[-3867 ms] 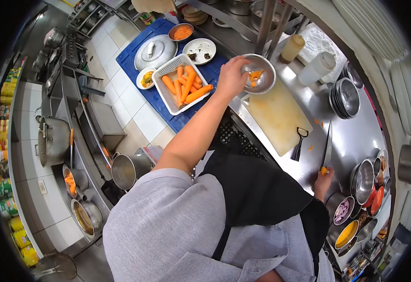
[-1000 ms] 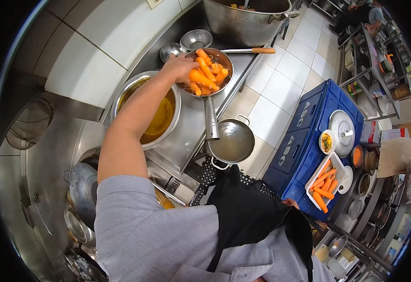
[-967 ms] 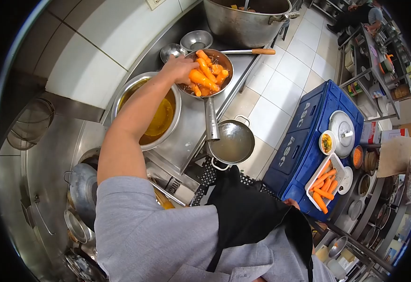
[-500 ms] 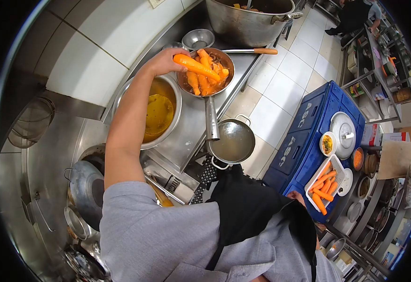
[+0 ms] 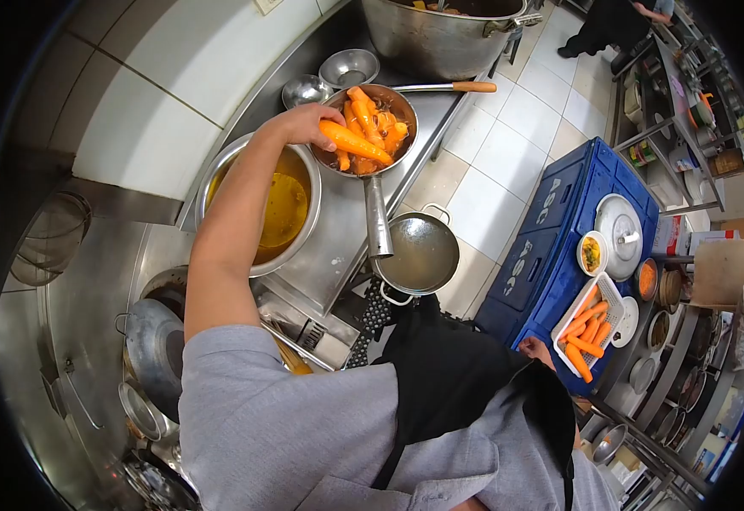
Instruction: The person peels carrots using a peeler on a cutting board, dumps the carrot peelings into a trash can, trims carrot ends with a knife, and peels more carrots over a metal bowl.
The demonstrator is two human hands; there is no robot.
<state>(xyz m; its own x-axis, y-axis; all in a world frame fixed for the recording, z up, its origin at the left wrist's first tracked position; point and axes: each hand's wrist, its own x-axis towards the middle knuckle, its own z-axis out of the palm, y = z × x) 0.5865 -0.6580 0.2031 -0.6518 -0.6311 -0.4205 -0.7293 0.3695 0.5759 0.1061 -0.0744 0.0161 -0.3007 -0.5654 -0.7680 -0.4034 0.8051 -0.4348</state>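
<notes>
left hand (image 5: 311,128) holds carrot (image 5: 358,144) over pan (image 5: 409,111); floor (image 5: 501,162) beyond counter edge (image 5: 431,143)

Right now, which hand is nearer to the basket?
Right. The right hand is close beside the basket; the left hand is farther away, at the pan, holding a carrot.

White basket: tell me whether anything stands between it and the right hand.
Nothing visible does: only a strip of the blue box shows between the right hand and the white basket.
</notes>
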